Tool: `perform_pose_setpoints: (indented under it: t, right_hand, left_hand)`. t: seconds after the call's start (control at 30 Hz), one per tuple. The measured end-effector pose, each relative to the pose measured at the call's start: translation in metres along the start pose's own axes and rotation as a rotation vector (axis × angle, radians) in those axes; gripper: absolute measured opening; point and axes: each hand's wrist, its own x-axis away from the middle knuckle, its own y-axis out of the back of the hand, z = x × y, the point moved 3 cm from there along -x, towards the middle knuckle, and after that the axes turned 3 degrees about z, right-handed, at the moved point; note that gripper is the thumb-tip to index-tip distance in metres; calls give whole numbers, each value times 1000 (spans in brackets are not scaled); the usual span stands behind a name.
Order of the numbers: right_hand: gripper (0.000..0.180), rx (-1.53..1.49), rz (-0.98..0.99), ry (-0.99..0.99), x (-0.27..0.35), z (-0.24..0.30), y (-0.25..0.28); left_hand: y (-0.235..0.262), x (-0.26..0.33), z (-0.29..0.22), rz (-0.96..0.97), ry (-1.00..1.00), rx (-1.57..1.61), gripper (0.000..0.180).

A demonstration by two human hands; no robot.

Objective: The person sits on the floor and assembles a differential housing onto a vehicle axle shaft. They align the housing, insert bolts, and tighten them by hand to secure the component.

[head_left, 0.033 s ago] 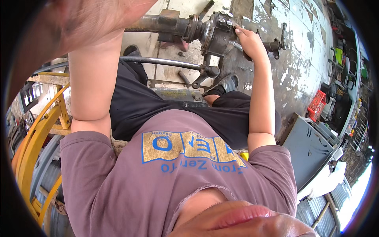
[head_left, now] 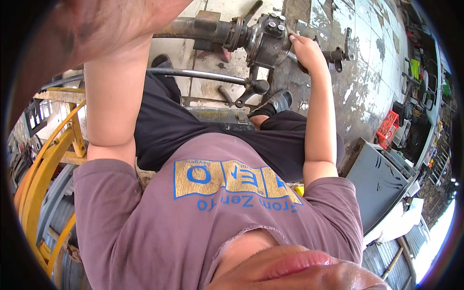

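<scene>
A dark, greasy axle assembly with a tube [head_left: 193,28] runs across the far side, ending in a bulky steering knuckle [head_left: 270,47] with shiny bolt heads on top. My right hand [head_left: 310,54] curls against the right side of this knuckle, its lower fingers partly hidden. A spindle end [head_left: 336,56] sticks out beyond it. Nearer to me, a metal tie rod [head_left: 195,74] meets a rounded joint [head_left: 261,87] below the knuckle. Raised very close to the camera, my left hand [head_left: 113,29] fills the upper left; its fingers are out of the picture.
Yellow metal framework [head_left: 46,174] stands close on my left. A grey metal cabinet [head_left: 374,179] is at my right, with a red crate [head_left: 388,128] and assorted parts beyond. The tiled floor [head_left: 369,63] is worn and stained. A small dark bar [head_left: 225,94] lies between my feet.
</scene>
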Motion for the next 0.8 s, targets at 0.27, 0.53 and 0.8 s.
perform_pose_setpoints:
  t: [0.27, 0.53, 0.8]
  right_hand:
    - [47, -5, -22, 18, -11, -9, -3]
    - [50, 33, 51, 23, -4, -9, -3]
    - [49, 22, 24, 86, 5, 0, -5]
  left_hand:
    - [-15, 22, -6, 28, -25, 11, 39]
    - [-83, 50, -3, 227, -87, 101, 37]
    - [-203, 103, 83, 833, 299, -312, 35]
